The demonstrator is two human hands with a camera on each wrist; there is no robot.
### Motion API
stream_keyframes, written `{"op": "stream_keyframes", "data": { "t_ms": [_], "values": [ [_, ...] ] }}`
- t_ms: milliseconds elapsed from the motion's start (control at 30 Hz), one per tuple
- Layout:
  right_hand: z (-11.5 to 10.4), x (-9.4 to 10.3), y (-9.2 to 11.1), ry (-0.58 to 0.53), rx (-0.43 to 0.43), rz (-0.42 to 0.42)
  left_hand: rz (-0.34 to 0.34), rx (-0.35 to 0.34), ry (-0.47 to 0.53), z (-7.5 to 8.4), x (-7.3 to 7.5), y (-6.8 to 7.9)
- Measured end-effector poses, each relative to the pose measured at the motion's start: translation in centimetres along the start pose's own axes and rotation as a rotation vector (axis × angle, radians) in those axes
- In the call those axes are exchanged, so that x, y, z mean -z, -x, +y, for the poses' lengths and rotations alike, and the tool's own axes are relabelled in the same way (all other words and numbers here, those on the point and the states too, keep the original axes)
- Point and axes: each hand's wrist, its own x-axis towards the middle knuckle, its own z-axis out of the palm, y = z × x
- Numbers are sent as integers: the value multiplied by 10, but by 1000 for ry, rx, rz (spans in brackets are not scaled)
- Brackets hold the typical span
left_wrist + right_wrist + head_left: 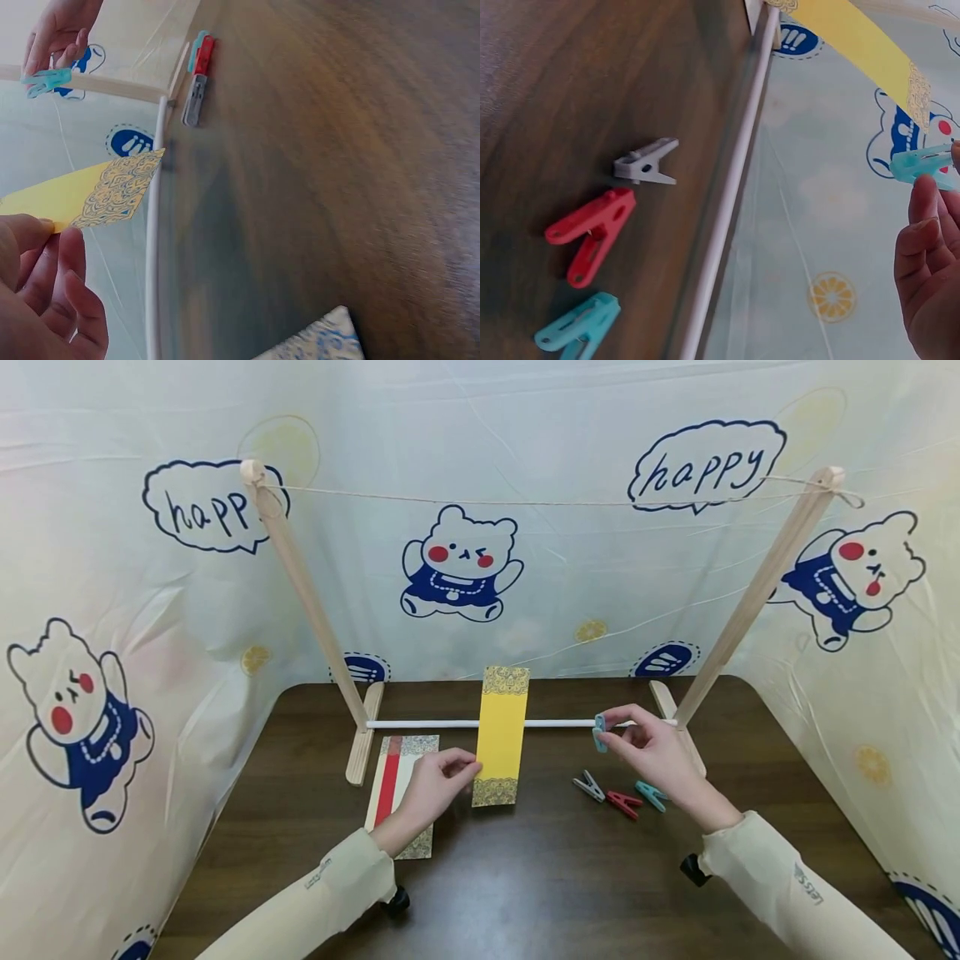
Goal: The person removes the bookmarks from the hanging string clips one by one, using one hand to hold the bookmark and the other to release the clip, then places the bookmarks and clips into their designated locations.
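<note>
Between thumb and fingers, my left hand (438, 785) pinches the left edge of a yellow paper strip (501, 727) with patterned bands at both ends. The strip is held up off the table. My right hand (656, 752) pinches a light-blue clothespin (599, 733) by its handles, to the right of the strip and apart from it. Below that hand lie a grey clothespin (589, 786), a red clothespin (623, 804) and another light-blue clothespin (651, 796). A white strip with a red stripe (387, 777) lies partly hidden under my left forearm.
A wooden frame stands on the table, with a left post (311, 597), a right post (757, 597) and a white crossbar (420, 724) low between them. A thin string (450, 500) runs across the post tops. Behind hangs a printed cloth (585, 560).
</note>
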Motion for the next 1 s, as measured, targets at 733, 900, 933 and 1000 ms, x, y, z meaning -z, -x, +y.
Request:
{"op": "stream_keyframes", "data": {
  "t_ms": [733,900,933,1000],
  "values": [
    [19,-35,14,77,-41,-114,-13,209,40,-26,25,30],
    [22,-38,17,119,-56,-141,4,242,34,-36,33,37],
    [23,-39,18,127,-60,-145,9,248,29,-37,35,38],
    [24,-39,20,132,-59,-152,20,264,16,-41,38,41]
  ]
}}
